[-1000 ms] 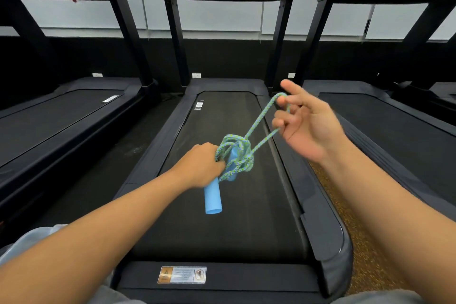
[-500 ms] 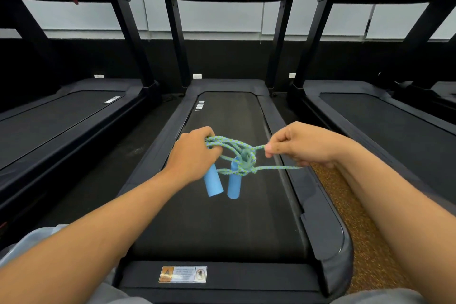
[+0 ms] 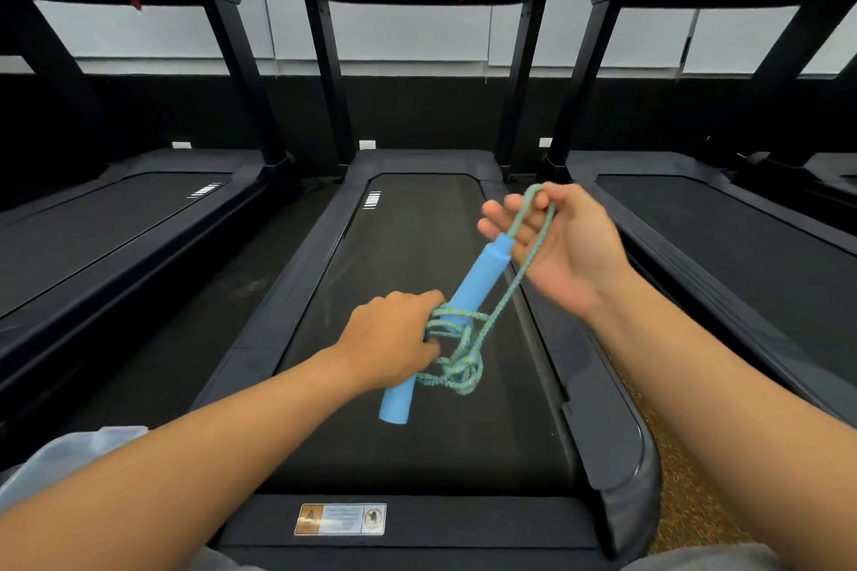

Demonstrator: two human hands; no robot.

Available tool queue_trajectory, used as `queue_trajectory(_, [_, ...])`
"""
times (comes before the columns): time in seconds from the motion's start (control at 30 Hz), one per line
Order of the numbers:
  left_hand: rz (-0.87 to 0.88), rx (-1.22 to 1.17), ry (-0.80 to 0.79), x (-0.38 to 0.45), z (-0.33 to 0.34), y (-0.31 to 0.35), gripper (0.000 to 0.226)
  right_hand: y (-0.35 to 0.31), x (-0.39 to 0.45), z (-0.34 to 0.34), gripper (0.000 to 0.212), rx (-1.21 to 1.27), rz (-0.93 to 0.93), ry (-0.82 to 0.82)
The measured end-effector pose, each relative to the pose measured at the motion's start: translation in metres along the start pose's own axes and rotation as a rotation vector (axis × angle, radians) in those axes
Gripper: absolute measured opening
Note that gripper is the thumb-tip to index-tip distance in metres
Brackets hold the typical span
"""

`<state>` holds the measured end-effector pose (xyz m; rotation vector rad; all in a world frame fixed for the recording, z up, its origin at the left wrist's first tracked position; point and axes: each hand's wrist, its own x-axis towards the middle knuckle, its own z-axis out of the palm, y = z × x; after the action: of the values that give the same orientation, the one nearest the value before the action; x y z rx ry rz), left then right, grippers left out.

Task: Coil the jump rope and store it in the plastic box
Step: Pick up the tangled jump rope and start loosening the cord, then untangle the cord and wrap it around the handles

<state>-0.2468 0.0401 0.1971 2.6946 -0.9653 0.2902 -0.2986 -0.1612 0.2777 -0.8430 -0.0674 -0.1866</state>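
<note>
Above the treadmill (image 3: 417, 445), the left hand (image 3: 387, 341) gripped the coiled rope (image 3: 457, 357) while the right hand (image 3: 563, 246) pinched its loop.

A green-and-blue braided jump rope (image 3: 457, 355) is bunched mid-scene, one blue handle (image 3: 480, 281) angled far-right, another (image 3: 398, 401) pointing near-left. A translucent plastic box (image 3: 69, 454), seemingly, is glimpsed near left.

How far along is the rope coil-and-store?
Done: most of the cord is bunched in loops around the two blue handles. In hand: the left hand grips the bundle while the right hand holds up a last loop of cord. Left: finish the wrap and put it in the plastic box, at lower left, nothing visible in it.
</note>
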Motion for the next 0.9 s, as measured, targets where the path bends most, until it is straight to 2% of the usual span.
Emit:
queue_trajectory(0.1, [-0.097,-0.169,0.069,0.005,-0.003,-0.008,0.015,-0.015,0.004,-0.013,0.037,0.13,-0.091,0.062])
queue_trajectory(0.27, [-0.277,-0.63,0.243,0.016,-0.015,-0.019,0.017,-0.025,0.008,-0.037,0.039,0.081,-0.13,0.163])
queue_trajectory(0.33, [-0.341,-0.947,0.211,0.016,-0.024,-0.019,0.013,-0.025,0.008,-0.042,0.038,-0.007,-0.155,0.175])
queue_trajectory(0.43, [-0.426,-1.33,0.137,0.015,-0.036,-0.021,0.013,-0.017,0.009,-0.044,0.035,-0.388,-0.164,0.17])
queue_trajectory(0.6, [-0.398,-1.628,0.004,0.017,-0.043,-0.027,0.015,0.013,0.002,-0.048,0.024,-1.008,0.004,-0.02])
queue_trajectory(0.7, [-0.402,-1.727,-0.041,0.016,-0.044,-0.027,0.023,0.021,-0.006,-0.04,0.021,-0.96,0.207,-0.215])
queue_trajectory(0.77, [-0.412,-1.805,-0.066,0.015,-0.046,-0.024,0.025,0.021,-0.012,-0.033,0.035,-0.945,0.313,-0.337])
queue_trajectory(0.83, [-0.409,-1.86,-0.081,0.016,-0.047,-0.024,0.019,0.023,-0.015,-0.028,0.047,-0.914,0.318,-0.418])
queue_trajectory(0.9, [-0.468,-1.871,-0.075,0.017,-0.046,-0.025,0.015,0.029,-0.015,-0.023,0.043,-0.889,0.232,-0.409])
